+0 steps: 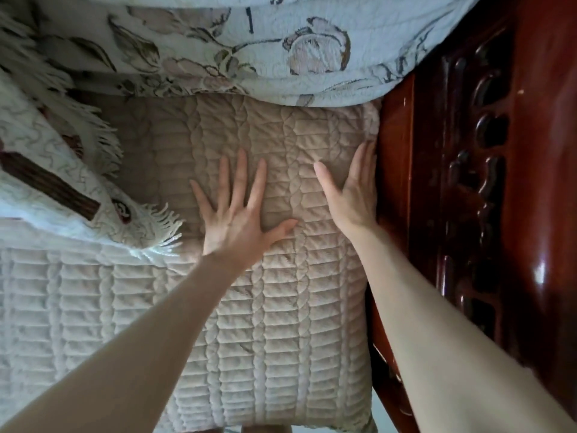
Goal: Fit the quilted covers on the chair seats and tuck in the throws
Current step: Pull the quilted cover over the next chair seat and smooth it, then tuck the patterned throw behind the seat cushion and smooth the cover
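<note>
A beige quilted cover lies over the chair seat, filling the middle of the head view. My left hand presses flat on it with fingers spread. My right hand lies flat with straight fingers along the cover's right edge, beside the carved wooden armrest. A pale floral throw hangs over the chair back above the cover. A second white throw with a fringe drapes over the left side.
A second quilted cover lies on the neighbouring seat at lower left. The glossy red-brown armrest runs down the right side. A strip of pale floor shows at the bottom.
</note>
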A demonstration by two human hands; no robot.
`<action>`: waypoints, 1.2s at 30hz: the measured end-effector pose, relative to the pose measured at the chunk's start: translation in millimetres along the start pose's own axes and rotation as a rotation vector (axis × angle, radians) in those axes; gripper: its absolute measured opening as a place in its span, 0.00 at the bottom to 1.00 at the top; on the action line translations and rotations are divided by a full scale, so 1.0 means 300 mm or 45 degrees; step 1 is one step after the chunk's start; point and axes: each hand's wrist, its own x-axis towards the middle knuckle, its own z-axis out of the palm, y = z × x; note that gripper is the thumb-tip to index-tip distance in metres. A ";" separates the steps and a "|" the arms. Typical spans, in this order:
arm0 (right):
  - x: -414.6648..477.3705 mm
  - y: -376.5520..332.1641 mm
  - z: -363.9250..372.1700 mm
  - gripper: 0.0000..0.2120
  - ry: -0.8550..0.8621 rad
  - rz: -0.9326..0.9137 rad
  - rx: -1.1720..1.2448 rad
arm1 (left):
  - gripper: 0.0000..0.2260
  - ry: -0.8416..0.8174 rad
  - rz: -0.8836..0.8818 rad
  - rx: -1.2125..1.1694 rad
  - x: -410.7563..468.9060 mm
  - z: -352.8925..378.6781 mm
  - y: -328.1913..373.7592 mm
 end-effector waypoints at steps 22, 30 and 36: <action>-0.526 -0.702 -0.291 0.31 -0.199 -0.348 0.271 | 0.40 0.562 0.091 -0.346 -0.408 -0.771 -0.254; -0.548 -1.003 -0.270 0.29 -0.116 -0.407 0.385 | 0.39 0.692 0.098 -0.298 -0.415 -0.964 -0.437; -0.550 -1.202 -0.286 0.28 -0.058 -0.456 0.462 | 0.39 0.734 0.148 -0.306 -0.395 -1.100 -0.570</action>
